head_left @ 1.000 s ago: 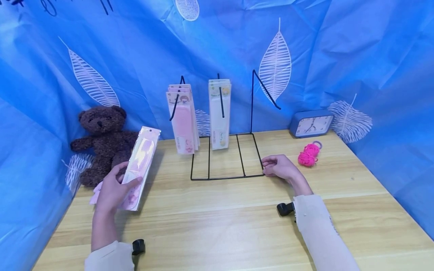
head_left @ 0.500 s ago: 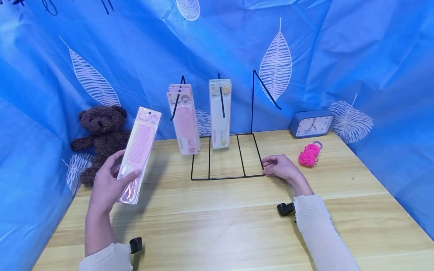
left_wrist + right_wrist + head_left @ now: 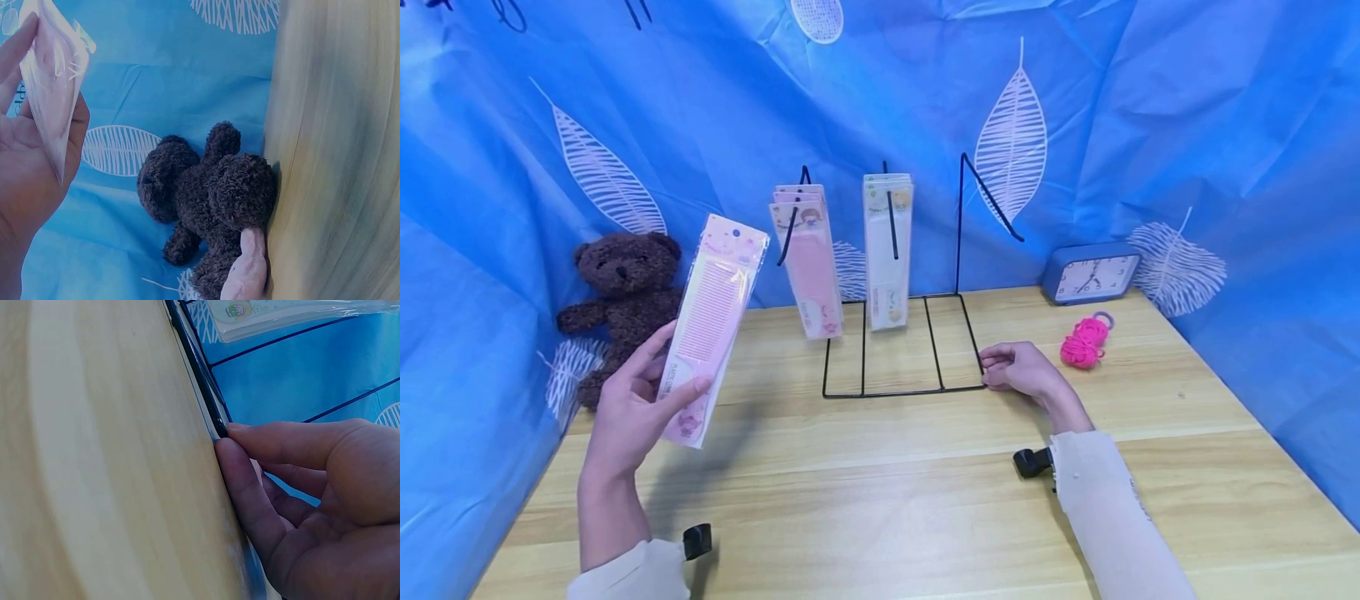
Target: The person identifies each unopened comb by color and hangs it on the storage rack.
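Note:
My left hand grips a pink comb in a clear-fronted packet by its lower part, thumb across the front, raised over the table's left side. In the left wrist view the packet stands between thumb and fingers. My right hand pinches the front right corner of a black wire display rack; the right wrist view shows thumb and fingertip on the wire. Several packaged pink combs hang on the rack's left hook, and packaged white combs on the middle hook. The right hook is bare.
A dark brown teddy bear sits at the back left, with a pink item by its leg in the left wrist view. At the back right stand a blue clock and a pink yarn bundle. Blue cloth hangs behind.
My left hand has lifted the packaged comb from beside the bear, turning its front more toward the head camera. My right hand stays on the rack's corner.

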Motion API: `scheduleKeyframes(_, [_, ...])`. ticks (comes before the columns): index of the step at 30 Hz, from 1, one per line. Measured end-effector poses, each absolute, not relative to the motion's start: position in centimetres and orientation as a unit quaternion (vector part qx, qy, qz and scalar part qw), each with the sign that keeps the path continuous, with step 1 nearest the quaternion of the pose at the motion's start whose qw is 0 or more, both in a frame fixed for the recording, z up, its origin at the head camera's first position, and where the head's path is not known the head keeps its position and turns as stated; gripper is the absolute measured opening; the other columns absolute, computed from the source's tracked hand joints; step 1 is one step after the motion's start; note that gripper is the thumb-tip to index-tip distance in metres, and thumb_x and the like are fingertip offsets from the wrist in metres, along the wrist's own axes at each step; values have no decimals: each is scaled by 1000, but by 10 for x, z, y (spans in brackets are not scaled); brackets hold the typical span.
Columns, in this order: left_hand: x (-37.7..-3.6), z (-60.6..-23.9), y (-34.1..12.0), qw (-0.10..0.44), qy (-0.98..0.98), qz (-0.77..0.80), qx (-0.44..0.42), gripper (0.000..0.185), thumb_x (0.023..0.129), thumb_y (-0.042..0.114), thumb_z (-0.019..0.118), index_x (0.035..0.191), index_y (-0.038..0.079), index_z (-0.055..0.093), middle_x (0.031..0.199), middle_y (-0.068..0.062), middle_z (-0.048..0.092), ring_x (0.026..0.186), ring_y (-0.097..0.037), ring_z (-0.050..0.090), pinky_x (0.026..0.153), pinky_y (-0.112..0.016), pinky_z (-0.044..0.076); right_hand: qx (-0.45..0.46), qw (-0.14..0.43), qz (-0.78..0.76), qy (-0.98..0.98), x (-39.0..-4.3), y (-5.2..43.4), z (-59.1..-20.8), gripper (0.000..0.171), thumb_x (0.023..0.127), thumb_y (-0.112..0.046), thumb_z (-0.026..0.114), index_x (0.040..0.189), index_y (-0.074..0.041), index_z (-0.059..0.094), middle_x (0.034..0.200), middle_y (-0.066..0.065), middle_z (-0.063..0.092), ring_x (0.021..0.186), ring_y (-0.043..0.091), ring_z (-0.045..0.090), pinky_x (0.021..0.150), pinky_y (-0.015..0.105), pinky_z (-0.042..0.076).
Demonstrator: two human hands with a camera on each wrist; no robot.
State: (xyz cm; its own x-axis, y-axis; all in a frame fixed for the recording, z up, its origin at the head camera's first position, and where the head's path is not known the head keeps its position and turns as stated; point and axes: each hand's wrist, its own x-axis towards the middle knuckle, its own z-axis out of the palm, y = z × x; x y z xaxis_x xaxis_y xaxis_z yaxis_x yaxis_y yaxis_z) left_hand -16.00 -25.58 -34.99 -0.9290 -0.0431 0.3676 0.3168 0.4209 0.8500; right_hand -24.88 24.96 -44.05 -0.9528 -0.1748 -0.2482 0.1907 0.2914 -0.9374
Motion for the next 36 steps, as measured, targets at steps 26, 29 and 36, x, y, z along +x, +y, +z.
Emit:
scheduleKeyframes(26, [-156,-348,-250,103,-826,-533,-153,74,88,-4,75,153,18,47,124,10,67,95,-14,66,72,-26,55,12,149,-589,794,-251,253,-444,59,85,13,69,140,14,47,122,23,56,100,24,61,85,29,57])
scheduleKeyframes(29, [-157,-351,-251,90,-825,-535,-157,74,89,-4,74,154,18,46,123,9,68,94,-14,67,71,-26,55,12,151,-588,794,-251,253,-443,59,85,12,69,140,14,47,123,24,55,100,24,61,85,30,57])
scheduleKeyframes(36, [-159,-354,-251,86,-827,-533,-160,72,90,-3,73,154,18,46,119,10,68,91,-13,66,69,-26,55,12,153,-589,793,-251,252,-444,59,85,12,69,140,14,47,123,24,55,100,25,61,86,30,57])
